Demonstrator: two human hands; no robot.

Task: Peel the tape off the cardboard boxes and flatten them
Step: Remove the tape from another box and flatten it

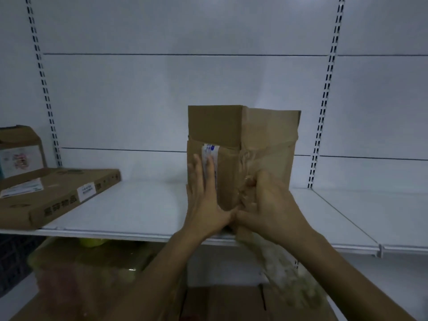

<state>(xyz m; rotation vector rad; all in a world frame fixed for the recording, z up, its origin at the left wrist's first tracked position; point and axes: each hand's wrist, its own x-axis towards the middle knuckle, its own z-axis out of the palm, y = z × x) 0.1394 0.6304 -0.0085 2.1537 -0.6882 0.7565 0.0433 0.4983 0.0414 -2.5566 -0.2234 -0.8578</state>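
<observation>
A brown cardboard box [240, 133] stands upright on a white shelf [143, 205], one corner turned toward me, with an open flap at its top. My left hand [203, 195] lies flat, fingers straight, pressed against the box's left face over a white label [209, 154]. My right hand [266, 202] grips a crumpled strip of clear tape [247, 181] at the box's front corner. A long loose tail of that tape [284, 274] hangs blurred below my right wrist. More wrinkled tape still sticks across the right face.
A flat cardboard box [58, 193] lies on the shelf at the left, a smaller printed box [20, 151] behind it. Below the shelf are a clear plastic bin [88, 269], a dark crate [11, 262] and more cardboard [222, 302]. Slotted shelf uprights [322, 112] run up the back wall.
</observation>
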